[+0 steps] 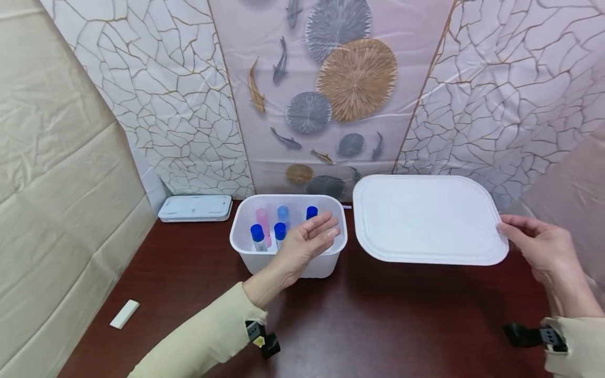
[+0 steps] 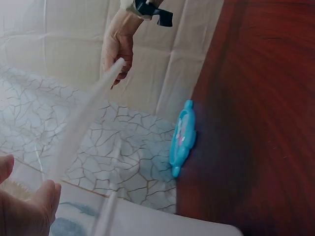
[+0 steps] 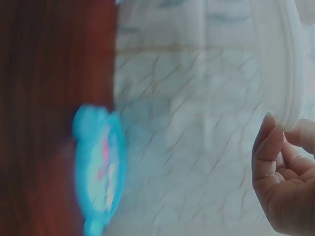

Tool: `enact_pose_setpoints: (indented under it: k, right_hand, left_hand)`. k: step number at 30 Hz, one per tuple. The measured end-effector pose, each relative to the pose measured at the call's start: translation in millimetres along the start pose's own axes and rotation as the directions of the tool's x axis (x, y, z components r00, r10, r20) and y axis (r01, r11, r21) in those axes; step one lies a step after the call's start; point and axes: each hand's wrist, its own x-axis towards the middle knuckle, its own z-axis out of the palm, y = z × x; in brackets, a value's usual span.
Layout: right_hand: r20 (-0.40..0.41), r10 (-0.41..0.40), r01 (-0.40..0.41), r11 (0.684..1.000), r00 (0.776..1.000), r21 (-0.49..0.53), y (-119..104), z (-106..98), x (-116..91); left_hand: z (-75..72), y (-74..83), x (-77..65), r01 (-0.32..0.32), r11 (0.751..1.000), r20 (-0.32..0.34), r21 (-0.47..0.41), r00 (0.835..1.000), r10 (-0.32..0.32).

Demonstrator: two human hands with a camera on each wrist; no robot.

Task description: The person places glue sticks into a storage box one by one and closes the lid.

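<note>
A flat white lid (image 1: 430, 220) with rounded corners is held up in the air to the right of the white plastic bin (image 1: 288, 265). My right hand (image 1: 548, 247) pinches the lid's right edge between thumb and fingers, as the right wrist view also shows at the lid (image 3: 283, 64). My left hand (image 1: 309, 241) is over the bin's front right part, its fingers extended and apart from the lid. Inside the bin stand several small bottles with blue caps, such as the bottle (image 1: 258, 236), and a pink one (image 1: 262, 223). The left hand hides part of the bin's inside.
A light blue, flat case (image 1: 195, 208) lies at the back left of the dark wooden table (image 1: 378, 325). Nearer is a small white block (image 1: 125, 314). A bright blue oval object (image 2: 183, 140) stands near the patterned backdrop, hidden from the head view by the lid.
</note>
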Motion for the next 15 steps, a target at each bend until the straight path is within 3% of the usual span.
enact_pose_setpoints:
  k: [4, 10, 15]
  right_hand:
    - [0.063, -0.038, 0.028, 0.988, 0.997, 0.150, -13.0, 29.8, 0.0]
    - [0.037, -0.073, 0.069, 0.993, 0.997, 0.099, -22.1, 74.9, -2.1]
    - [-0.031, -0.062, 0.063, 0.998, 0.998, 0.024, -30.1, 104.7, -3.6]
  left_hand:
    - [-7.0, 9.5, 5.8, -0.013, 1.000, -0.048, -0.027, 0.999, 0.011]
    - [-30.7, 20.9, 7.5, -0.087, 0.996, -0.122, 0.004, 0.989, 0.087]
    - [-53.7, 37.7, 6.2, -0.080, 0.994, -0.143, 0.073, 0.986, 0.090]
